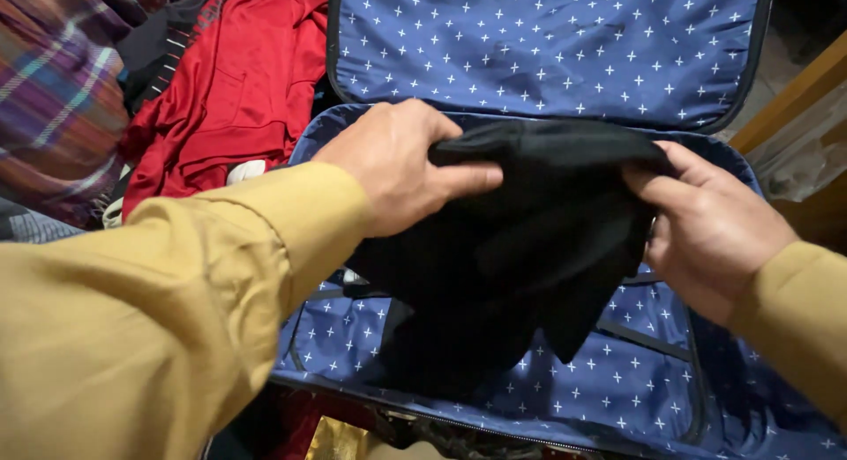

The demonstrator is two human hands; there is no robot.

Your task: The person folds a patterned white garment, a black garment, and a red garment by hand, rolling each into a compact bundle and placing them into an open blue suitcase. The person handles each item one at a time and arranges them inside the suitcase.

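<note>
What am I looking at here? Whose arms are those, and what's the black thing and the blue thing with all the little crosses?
There is just one picture, taken by a camera worn on a person's head, so you see what that person sees when looking down. The two arms in mustard-yellow sleeves belong to that person. The left hand and the right hand each grip one side of a black piece of clothing, holding it up between them. Under it lies an open suitcase. Its inside is blue cloth dotted with small white crosses, and its lid stands open at the back. To the left of the suitcase lies a red garment, and beside that a plaid cloth in purple and other colours.
</note>
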